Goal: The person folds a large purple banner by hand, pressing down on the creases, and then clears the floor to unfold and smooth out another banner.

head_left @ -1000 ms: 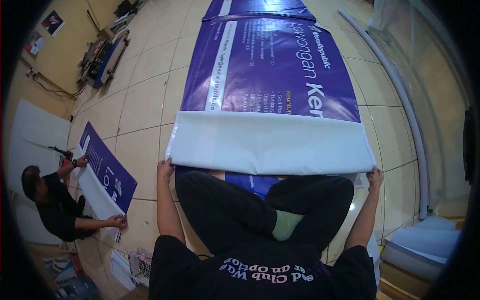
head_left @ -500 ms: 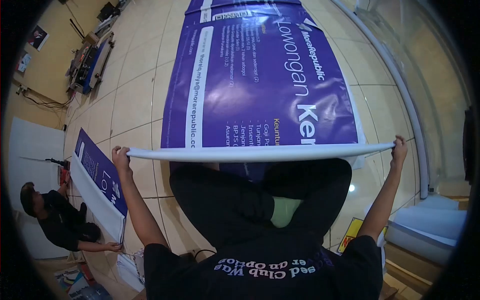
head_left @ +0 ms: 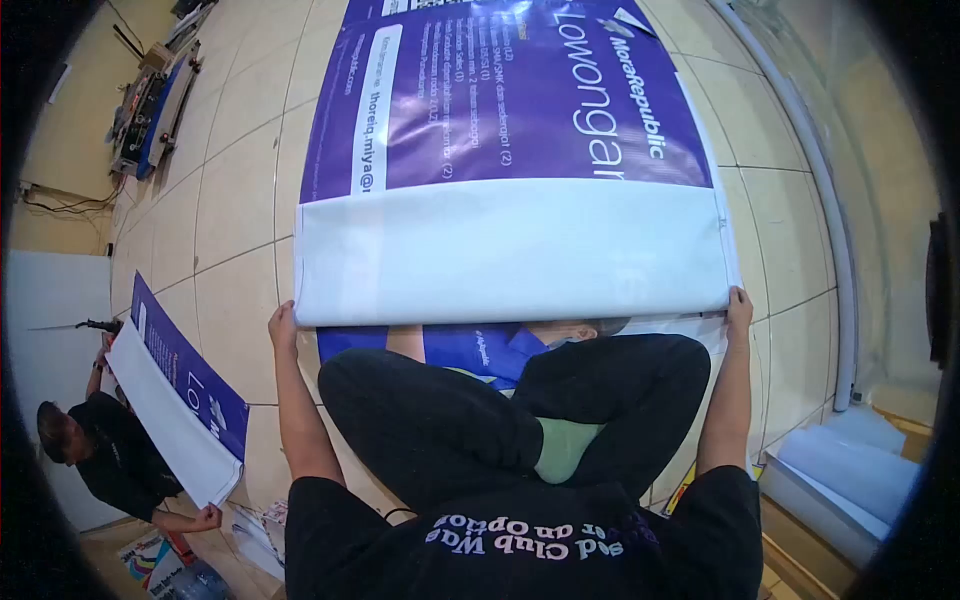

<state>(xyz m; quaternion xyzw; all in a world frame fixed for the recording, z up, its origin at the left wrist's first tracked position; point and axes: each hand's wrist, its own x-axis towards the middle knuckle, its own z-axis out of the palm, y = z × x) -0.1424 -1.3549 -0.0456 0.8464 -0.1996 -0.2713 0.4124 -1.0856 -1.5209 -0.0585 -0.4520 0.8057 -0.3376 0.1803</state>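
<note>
A large purple printed banner (head_left: 540,110) lies on the floor in front of my crossed legs. Its near part is turned back, so the white back (head_left: 510,250) covers some of the print. At the left end of the near white edge, my left hand (head_left: 283,327) is closed on the banner. My right hand (head_left: 739,308) grips the opposite end of that edge. Beneath and nearer my knees, another printed area with a blue shirt (head_left: 465,350) shows, partly hidden by my legs.
To the left, a person (head_left: 115,450) in black handles a similar purple banner (head_left: 195,380), also partly turned white side up. A long grey pipe (head_left: 815,170) runs along the right. White sheets (head_left: 835,480) lie at lower right, and a machine (head_left: 155,115) stands upper left.
The narrow raised strip has become a broad white flap over the print. My hands have come closer together, both still gripping the banner. The other person's near hand has moved off their banner's corner.
</note>
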